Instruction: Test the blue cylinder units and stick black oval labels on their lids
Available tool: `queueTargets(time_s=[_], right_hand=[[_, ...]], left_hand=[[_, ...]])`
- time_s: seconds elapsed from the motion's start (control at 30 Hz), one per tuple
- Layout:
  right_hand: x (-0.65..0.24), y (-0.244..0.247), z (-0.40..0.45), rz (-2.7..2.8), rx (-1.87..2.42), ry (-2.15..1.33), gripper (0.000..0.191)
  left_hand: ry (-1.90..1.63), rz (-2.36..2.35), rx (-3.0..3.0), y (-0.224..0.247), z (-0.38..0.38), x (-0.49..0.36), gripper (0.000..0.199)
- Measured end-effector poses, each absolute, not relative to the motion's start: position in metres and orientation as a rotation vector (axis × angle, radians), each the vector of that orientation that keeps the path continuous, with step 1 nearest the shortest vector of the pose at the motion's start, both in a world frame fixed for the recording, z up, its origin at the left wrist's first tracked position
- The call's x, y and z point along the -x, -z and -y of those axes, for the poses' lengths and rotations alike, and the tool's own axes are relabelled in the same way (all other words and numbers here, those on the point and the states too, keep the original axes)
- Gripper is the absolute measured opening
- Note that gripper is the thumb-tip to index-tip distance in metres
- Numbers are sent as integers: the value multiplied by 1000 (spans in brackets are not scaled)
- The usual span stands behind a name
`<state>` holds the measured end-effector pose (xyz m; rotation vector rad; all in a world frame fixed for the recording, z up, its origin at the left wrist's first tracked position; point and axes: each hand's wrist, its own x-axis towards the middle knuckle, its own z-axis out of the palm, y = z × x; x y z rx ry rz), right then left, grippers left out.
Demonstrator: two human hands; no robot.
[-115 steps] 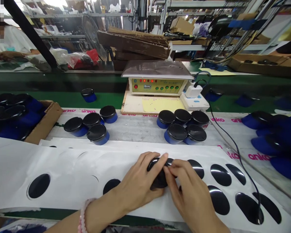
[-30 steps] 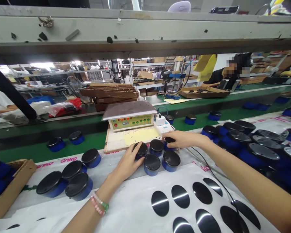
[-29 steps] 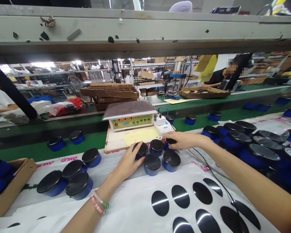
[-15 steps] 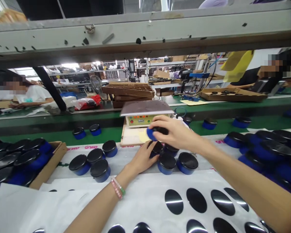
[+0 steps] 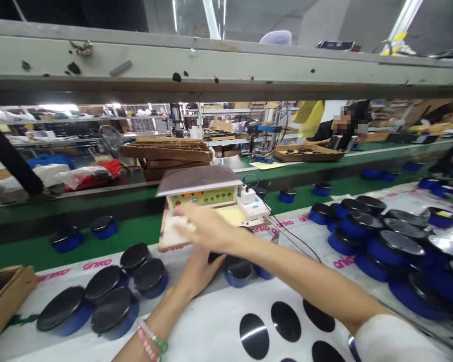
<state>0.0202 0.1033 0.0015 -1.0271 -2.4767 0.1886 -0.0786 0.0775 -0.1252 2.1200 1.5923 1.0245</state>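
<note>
My left hand, wearing a bead bracelet, is curled around a round blue tub with a black top, partly hidden by my fingers and right forearm. My right hand, smeared by motion, passes above it toward the left. Its fingers look apart with nothing visible between them. Another black-topped blue tub stands just right of my left hand. Several similar tubs are grouped to the left of my hands. Glossy black discs lie on the white sheet in front.
A control box with lit red indicators stands behind my hands, a white plug and cable at its right. Many tubs crowd the right side. A cardboard box sits at left. Overhead runs a shelf beam; a co-worker sits beyond.
My right hand has let go of its blue tub and moved left across my left hand. The left group has one more tub. The view has turned right.
</note>
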Motion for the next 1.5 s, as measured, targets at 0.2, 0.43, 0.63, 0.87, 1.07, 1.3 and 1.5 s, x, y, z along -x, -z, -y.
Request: queueTargets(time_s=[0.2, 0.43, 0.63, 0.87, 1.07, 1.3, 1.5], right_hand=[[-170, -23, -214, 2039, 1687, 100, 36], [-206, 40, -273, 2104, 2011, -62, 33], [-232, 53, -292, 1962, 2261, -94, 36], [-267, 40, -280, 1983, 2351, -296, 37], [-277, 22, -232, 2165, 2269, -439, 33], [-281, 42, -155, 2229, 2346, -135, 32], [-293, 14, -154, 2086, 2440, 250, 38]], left_hand=[[-978, -1380, -2217, 130, -85, 80, 53], [-908, -1376, -2213, 137, -89, 82, 50], [-893, -1397, -2220, 140, -91, 83, 49], [-931, -1349, -2252, 139, -93, 84, 48], [-946, -1327, -2263, 137, -92, 84, 47], [-948, -1311, -2296, 139, -92, 84, 48], [-933, -1333, -2284, 137, -90, 83, 47]])
